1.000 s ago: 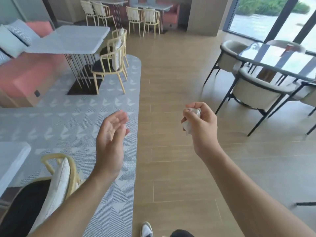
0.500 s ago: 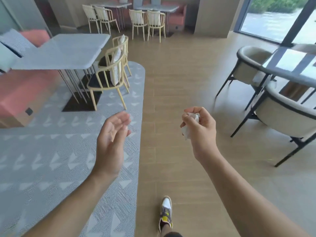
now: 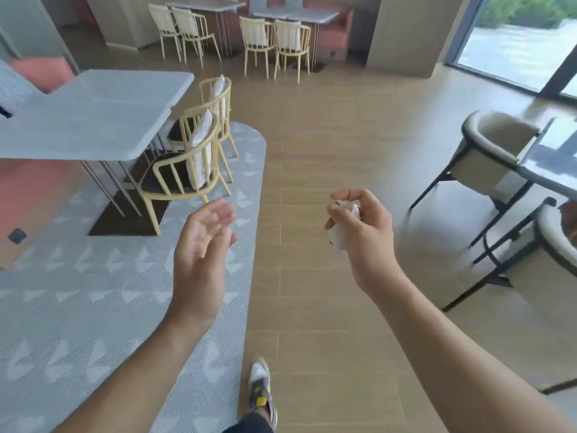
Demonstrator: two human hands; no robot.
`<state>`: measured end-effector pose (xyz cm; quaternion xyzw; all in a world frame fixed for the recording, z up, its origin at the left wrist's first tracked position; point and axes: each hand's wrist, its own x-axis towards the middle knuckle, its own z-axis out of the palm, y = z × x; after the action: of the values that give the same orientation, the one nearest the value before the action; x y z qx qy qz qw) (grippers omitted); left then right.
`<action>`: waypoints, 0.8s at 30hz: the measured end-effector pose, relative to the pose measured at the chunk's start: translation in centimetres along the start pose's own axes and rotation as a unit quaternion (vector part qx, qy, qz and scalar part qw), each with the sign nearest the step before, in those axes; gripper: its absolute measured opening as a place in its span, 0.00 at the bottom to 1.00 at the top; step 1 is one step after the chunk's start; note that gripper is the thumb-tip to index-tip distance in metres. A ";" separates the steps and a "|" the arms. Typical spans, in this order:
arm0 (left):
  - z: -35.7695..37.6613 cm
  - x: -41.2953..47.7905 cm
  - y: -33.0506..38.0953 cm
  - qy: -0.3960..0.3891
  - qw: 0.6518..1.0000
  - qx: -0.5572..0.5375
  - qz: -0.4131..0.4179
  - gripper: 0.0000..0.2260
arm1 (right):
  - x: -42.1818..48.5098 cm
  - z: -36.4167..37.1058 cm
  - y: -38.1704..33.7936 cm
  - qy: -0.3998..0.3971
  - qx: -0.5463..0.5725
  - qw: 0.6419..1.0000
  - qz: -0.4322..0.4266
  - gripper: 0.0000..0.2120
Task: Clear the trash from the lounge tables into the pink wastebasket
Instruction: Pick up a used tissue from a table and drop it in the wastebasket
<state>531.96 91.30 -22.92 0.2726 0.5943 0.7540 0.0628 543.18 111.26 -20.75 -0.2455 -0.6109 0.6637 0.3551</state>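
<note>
"Furniture first: what do you count?"

"One grey table point(image 3: 93, 120) on the left, with two yellow chairs point(image 3: 187, 170) pushed in beside it, a white cushion on each. Four cream chairs point(image 3: 274, 42) stand at the two far tables point(image 3: 299, 14). On the right, two padded armchairs point(image 3: 493, 145) sit at one glass table point(image 3: 559, 170). There's one patterned rug point(image 3: 78, 292) under the grey table, and one shoe point(image 3: 259, 379) on the wood floor point(image 3: 327, 151)."

"And the hands?"

"Two, both held out in front. The right hand point(image 3: 368, 242) has its fingers curled round a single wad of white paper point(image 3: 335, 237), carried in the air above the floorboards. The left hand point(image 3: 199, 248) is loose, fingers straight, palm turned inward, holding nothing. It hangs over the rug's edge."

"What's different from a second ago?"

"A nearer chair and a table corner were at the lower left then, and both are out of sight now. The grey table and the far chairs loom closer, and the armchairs have slid toward the right edge. The shoe shows further into view. The hands haven't changed: the left is still slack, and the right is still clutching the paper."
</note>
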 end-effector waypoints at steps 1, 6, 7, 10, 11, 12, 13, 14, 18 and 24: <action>0.3 2.4 -1.2 -0.003 1.000 -0.002 0.000 0.13 | 2.6 0.6 0.7 0.003 0.001 1.000 0.001 0.04; 1.1 16.6 -7.6 0.006 1.000 -0.017 0.012 0.17 | 17.0 4.6 4.0 0.009 -0.010 1.000 -0.008 0.04; 1.3 19.4 -8.5 0.006 1.000 -0.018 0.006 0.17 | 19.6 5.4 4.4 0.010 -0.014 1.000 -0.006 0.04; 2.2 28.6 -11.1 0.000 1.000 -0.020 0.011 0.17 | 28.1 8.0 4.6 0.008 -0.010 1.000 -0.011 0.04; 2.7 31.8 -12.0 -0.008 1.000 -0.024 0.007 0.17 | 31.0 8.8 4.8 0.012 -0.011 1.000 -0.012 0.05; 3.2 34.5 -12.7 -0.016 1.000 -0.025 0.001 0.17 | 33.4 9.4 4.8 0.018 -0.014 1.000 -0.011 0.05; 3.7 36.9 -13.3 -0.023 0.999 -0.025 0.002 0.17 | 35.7 9.9 4.9 0.021 -0.013 1.000 -0.014 0.05; 4.1 39.4 -14.0 -0.032 0.999 -0.024 0.003 0.17 | 38.2 10.4 5.1 0.026 -0.011 0.999 -0.015 0.05; 5.2 48.7 -17.9 -0.040 0.999 -0.023 -0.002 0.16 | 47.8 12.5 6.8 0.038 -0.007 0.999 -0.007 0.04; 8.2 63.5 -26.0 -0.020 0.999 -0.033 0.007 0.16 | 64.0 14.9 11.8 0.016 -0.011 1.000 0.002 0.05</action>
<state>476.44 132.34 -24.58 0.2900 0.5653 0.7682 0.0784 489.66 151.13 -23.51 -0.2607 -0.6118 0.6537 0.3611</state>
